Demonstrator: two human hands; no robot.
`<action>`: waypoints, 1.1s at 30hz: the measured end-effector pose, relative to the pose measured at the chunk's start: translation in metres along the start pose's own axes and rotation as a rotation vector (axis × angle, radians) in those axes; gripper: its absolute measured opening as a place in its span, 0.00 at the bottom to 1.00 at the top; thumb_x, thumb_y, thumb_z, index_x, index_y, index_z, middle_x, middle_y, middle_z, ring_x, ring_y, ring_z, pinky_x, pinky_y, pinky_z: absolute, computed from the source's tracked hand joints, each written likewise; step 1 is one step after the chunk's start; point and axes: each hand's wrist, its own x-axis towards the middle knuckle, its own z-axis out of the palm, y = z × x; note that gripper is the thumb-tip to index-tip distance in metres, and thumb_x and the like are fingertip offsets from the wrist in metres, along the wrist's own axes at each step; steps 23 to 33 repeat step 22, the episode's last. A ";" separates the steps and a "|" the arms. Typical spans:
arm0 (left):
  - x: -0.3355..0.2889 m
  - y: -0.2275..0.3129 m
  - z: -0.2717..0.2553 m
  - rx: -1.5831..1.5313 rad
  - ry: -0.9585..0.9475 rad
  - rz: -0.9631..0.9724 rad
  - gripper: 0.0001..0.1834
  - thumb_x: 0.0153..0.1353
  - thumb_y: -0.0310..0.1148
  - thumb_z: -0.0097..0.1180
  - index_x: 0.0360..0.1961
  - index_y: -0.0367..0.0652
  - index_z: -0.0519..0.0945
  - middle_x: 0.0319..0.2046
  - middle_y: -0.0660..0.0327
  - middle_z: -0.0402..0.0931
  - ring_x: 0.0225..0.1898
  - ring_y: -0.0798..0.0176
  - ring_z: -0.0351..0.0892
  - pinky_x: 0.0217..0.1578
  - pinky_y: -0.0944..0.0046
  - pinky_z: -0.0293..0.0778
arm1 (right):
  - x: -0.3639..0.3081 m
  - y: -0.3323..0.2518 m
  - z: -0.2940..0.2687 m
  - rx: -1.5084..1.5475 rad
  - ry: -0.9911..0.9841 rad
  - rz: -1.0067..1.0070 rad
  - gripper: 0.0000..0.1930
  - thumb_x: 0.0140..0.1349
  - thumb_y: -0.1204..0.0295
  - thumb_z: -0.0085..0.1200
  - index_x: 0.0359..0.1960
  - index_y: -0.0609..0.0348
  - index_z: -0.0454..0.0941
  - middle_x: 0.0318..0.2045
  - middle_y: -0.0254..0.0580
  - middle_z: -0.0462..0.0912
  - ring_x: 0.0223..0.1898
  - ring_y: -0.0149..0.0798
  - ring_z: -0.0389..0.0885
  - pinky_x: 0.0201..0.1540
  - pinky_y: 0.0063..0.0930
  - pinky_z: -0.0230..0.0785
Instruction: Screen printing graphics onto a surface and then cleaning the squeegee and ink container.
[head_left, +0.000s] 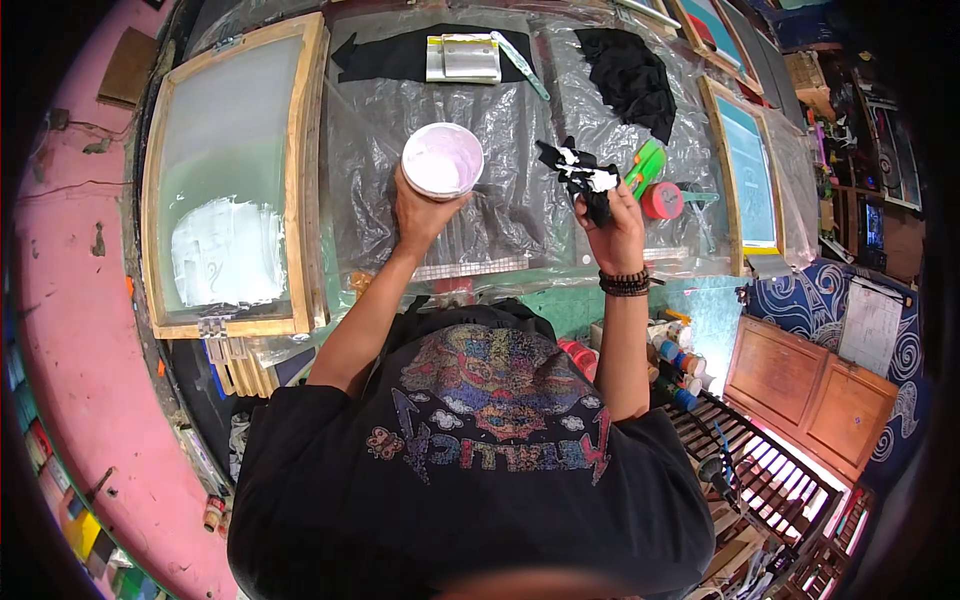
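My left hand (424, 217) grips the side of a white tub (442, 162), which is tilted so that its pale, whitish paint shows inside. In my right hand (616, 232) is a crumpled black cloth (582, 180) smeared with white paint. Just beyond that hand lie a bright green object with an orange part (648, 163), whose kind I cannot make out, and a round red container (662, 200). Both hands are above a table covered in clear plastic sheeting (520, 215).
A wood-framed printing screen (312, 180) with white paint low on its mesh stands at the left. Smaller blue screens (742, 140) line the right. Along the far side are black fabric (385, 55), a metal-faced block (465, 60), a pale blue-handled tool (522, 66) and bunched black cloth (632, 75).
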 end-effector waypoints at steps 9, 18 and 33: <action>-0.051 -0.012 -0.042 0.152 -0.020 0.088 0.51 0.46 0.38 0.80 0.68 0.32 0.66 0.61 0.44 0.72 0.64 0.45 0.73 0.63 0.50 0.71 | 0.005 -0.003 -0.002 -0.043 0.032 0.015 0.17 0.76 0.70 0.46 0.62 0.64 0.71 0.47 0.45 0.83 0.41 0.39 0.84 0.39 0.31 0.74; -0.030 0.104 -0.017 -1.035 -0.875 -0.694 0.22 0.78 0.42 0.47 0.59 0.33 0.77 0.47 0.51 0.84 0.47 0.56 0.85 0.53 0.56 0.80 | -0.007 -0.006 0.001 0.100 -0.151 0.043 0.24 0.71 0.63 0.56 0.61 0.68 0.70 0.45 0.50 0.84 0.37 0.41 0.84 0.34 0.31 0.74; -0.003 0.103 0.019 -1.095 -1.060 -0.743 0.24 0.77 0.44 0.49 0.63 0.35 0.74 0.53 0.48 0.81 0.55 0.52 0.82 0.60 0.56 0.77 | -0.008 -0.005 -0.018 0.058 -0.351 0.223 0.29 0.69 0.60 0.57 0.66 0.66 0.68 0.45 0.54 0.84 0.33 0.43 0.85 0.30 0.30 0.75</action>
